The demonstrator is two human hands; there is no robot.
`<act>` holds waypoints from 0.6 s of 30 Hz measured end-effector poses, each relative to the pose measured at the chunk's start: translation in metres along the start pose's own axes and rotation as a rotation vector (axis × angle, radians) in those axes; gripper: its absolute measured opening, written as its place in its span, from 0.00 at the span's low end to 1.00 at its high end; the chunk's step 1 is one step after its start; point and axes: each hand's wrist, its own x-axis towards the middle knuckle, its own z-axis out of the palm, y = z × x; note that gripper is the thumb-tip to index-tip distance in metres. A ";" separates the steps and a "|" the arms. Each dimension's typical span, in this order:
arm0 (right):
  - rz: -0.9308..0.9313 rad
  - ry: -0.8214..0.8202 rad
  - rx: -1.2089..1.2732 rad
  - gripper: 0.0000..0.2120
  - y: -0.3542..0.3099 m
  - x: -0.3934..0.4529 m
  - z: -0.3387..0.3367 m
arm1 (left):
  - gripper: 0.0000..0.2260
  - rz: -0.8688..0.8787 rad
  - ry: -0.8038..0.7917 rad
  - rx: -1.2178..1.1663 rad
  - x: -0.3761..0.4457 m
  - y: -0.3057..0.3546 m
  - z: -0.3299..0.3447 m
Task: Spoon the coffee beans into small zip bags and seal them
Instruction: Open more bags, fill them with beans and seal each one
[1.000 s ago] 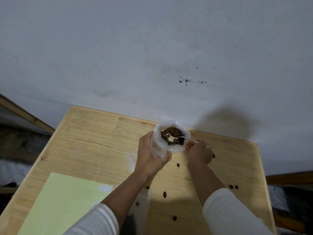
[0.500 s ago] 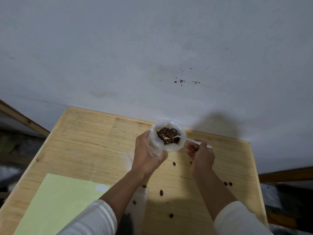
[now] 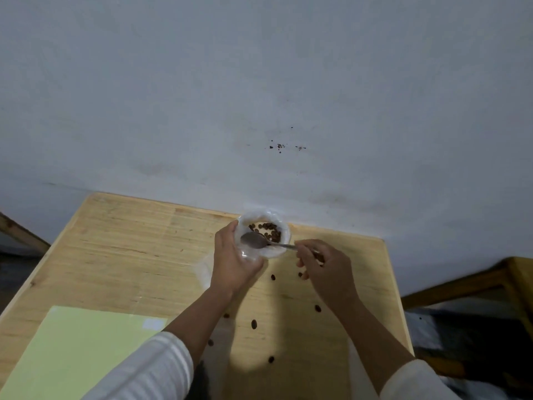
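At the far edge of the wooden table (image 3: 121, 255), close to the pale wall (image 3: 259, 82), the left hand (image 3: 233, 264) wraps around the side of a clear plastic bag of coffee beans (image 3: 266, 230), fingers curled against its thin film so the rolled-open mouth stays round and faces up. The right hand (image 3: 326, 267) pinches the handle of a metal spoon (image 3: 256, 241) between thumb and fingertips; the spoon's bowl lies over the near side of the bag's mouth and looks empty, with the brown beans heaped just beyond it at the far side. The bag is soft and light and probably slippery: it likely has no stiffness of its own and would slump or tip if released, so the best hold is low on its side wall, where the beans give it body, not at the flimsy rim. The beans are small, hard and smooth, and likely to roll off a shallow spoon. Several loose beans (image 3: 253, 324) already lie scattered on the wood between the forearms and beside the right hand. Something dark shows under the right hand's fingers, but whether it is beans cannot be told. A pale green sheet (image 3: 72, 350) lies at the near left of the table. A limp piece of clear plastic (image 3: 222, 356), perhaps one of the small zip bags, lies under the left forearm, too hidden to judge whether it is filled or sealed.
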 end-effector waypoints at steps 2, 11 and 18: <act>0.008 -0.066 -0.167 0.03 0.010 -0.005 -0.010 | 0.40 0.024 0.010 -0.007 0.000 0.002 0.002; 0.626 0.050 0.044 0.02 0.071 -0.024 -0.042 | 0.40 0.097 0.046 0.005 -0.013 0.010 0.017; 0.852 0.187 0.035 0.07 0.118 -0.014 -0.056 | 0.41 0.073 0.105 0.039 -0.033 0.011 0.023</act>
